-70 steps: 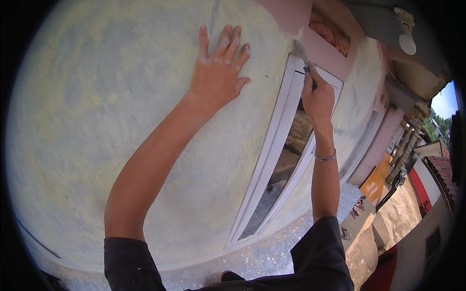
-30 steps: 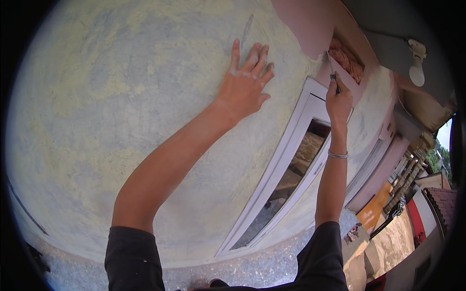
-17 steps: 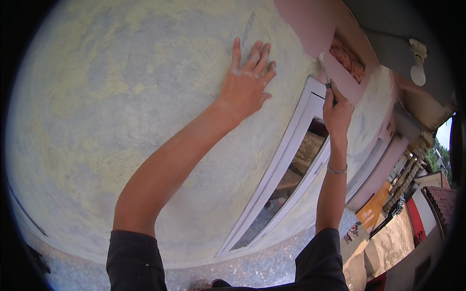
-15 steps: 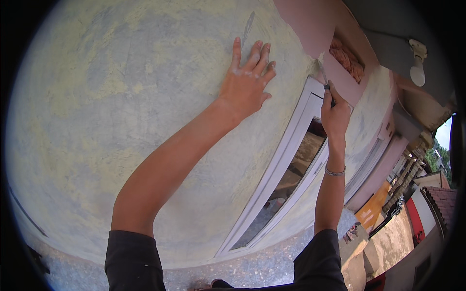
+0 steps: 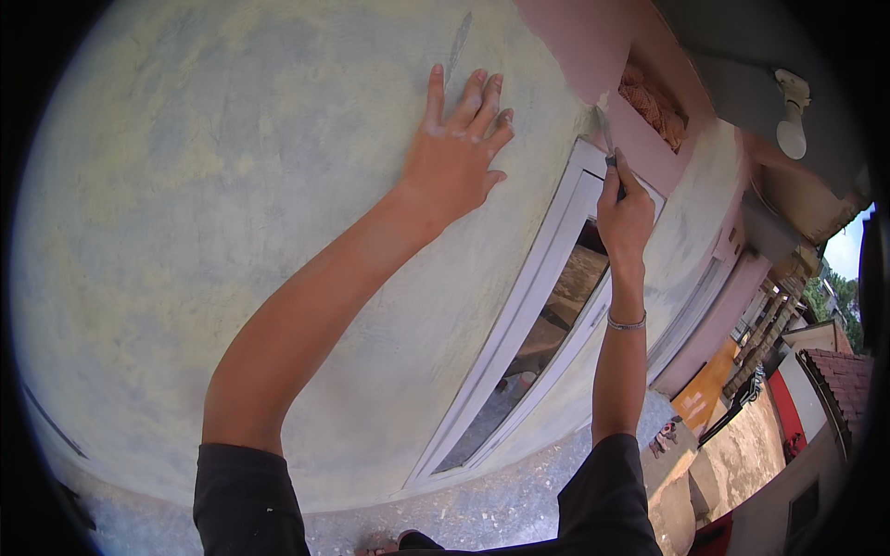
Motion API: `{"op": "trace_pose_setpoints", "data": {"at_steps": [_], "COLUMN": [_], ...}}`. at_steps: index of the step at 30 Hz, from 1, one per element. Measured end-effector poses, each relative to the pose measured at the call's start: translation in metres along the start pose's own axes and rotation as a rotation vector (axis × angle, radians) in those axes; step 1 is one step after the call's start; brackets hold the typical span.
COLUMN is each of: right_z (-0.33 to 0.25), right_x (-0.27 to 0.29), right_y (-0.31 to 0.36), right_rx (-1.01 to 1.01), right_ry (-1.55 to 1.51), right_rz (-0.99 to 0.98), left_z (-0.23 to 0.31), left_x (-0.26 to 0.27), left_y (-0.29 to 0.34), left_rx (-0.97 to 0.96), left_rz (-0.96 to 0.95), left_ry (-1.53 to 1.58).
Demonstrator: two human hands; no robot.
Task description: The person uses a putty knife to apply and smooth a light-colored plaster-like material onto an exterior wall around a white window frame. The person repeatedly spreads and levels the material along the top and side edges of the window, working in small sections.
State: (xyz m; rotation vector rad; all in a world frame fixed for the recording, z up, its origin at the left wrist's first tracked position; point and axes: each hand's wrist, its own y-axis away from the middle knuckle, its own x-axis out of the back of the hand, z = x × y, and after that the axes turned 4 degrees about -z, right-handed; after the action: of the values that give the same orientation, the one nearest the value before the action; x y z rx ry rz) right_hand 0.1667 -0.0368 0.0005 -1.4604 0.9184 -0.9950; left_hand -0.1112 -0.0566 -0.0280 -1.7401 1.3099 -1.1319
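My left hand [image 5: 452,157] lies against the pale yellow and grey wall [image 5: 250,213], fingers spread, with white smears on the knuckles. A narrow grey streak [image 5: 458,46] runs just above its fingertips; I cannot tell whether it is a mark or a thin blade. My right hand [image 5: 625,211] is closed around the dark handle of a putty knife [image 5: 605,128]. The blade points up to the wall above the top corner of a white window frame [image 5: 547,232], beside the edge of the pink paint [image 5: 575,46]. A small whitish patch is near the blade tip.
Orange-brown cloth [image 5: 652,107] fills a rectangular opening in the pink band. A white bulb [image 5: 791,134] hangs from the dark ceiling at upper right. Below lies a speckled floor [image 5: 371,524]. Beyond, at right, are an orange panel [image 5: 705,385] and a tiled roof [image 5: 839,375].
The whole view has shifted slightly, so wall, window and both hands appear a little further left and up. Both hands keep nearly the same places, the right still gripping the putty knife.
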Motion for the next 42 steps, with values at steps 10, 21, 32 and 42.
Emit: {"op": "trace_pose_setpoints", "data": {"at_steps": [10,21,32,42], "right_z": [-0.009,-0.022,0.095,-0.003], "right_x": [0.010,0.007,0.113,0.319], "right_y": [-0.012,-0.020,0.514,0.861], "right_rx": [-0.041,-0.063,-1.491,-2.479], "right_ry": [-0.032,-0.092,-1.502,0.110], "right_rz": [-0.050,0.050,-0.769,-0.966], "left_z": [-0.002,-0.002,-0.003,-0.002], "left_x": [0.003,-0.001,0.001,0.020], "left_y": [-0.001,-0.001,0.000,-0.003], "left_rx": [-0.003,-0.009,0.029,0.041], "left_rz": [-0.035,-0.022,-0.053,-0.175], "left_ry": [0.008,0.008,-0.003,-0.087]}}
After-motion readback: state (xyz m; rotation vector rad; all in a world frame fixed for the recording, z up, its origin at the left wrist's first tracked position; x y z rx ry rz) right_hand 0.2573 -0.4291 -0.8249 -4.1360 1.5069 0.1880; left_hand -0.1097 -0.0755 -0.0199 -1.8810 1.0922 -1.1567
